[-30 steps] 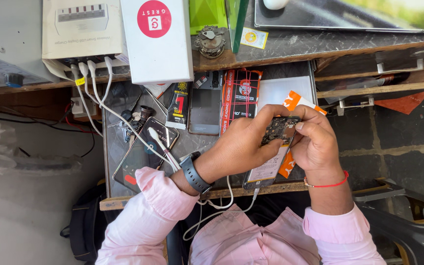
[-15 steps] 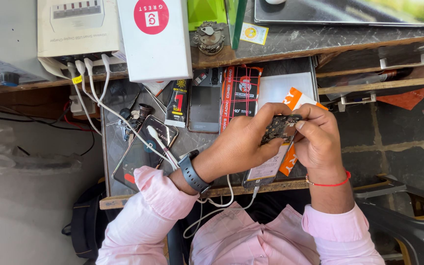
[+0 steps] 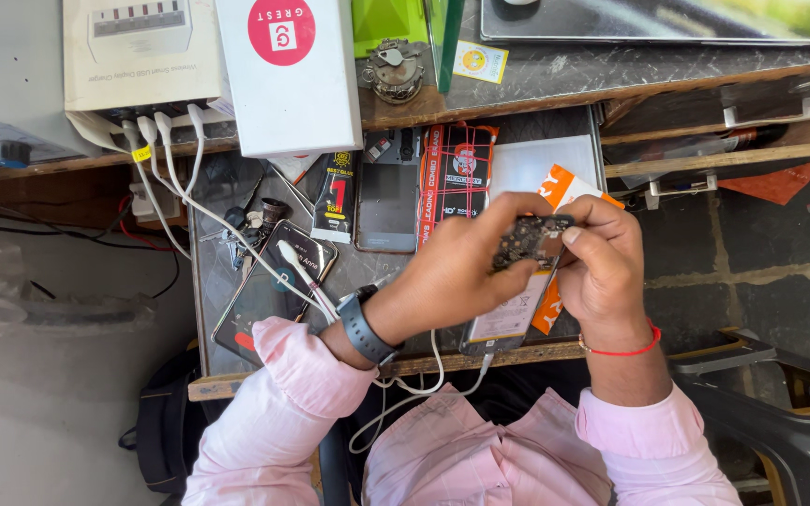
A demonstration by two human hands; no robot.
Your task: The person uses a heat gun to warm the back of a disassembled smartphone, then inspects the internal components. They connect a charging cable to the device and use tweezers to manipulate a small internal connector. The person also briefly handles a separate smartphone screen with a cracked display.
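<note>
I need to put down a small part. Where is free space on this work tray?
Little room. A bare strip of tray lies left of the dark phone. The middle is crowded: packets, grey phone, white cables. Both hands, left and right, hold a circuit board.

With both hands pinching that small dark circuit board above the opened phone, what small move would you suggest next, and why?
Probably lower the circuit board toward the opened phone directly beneath. The left hand and right hand each pinch an end of it, so it hangs clear of the bench, and its fit cannot be judged from up there.
</note>
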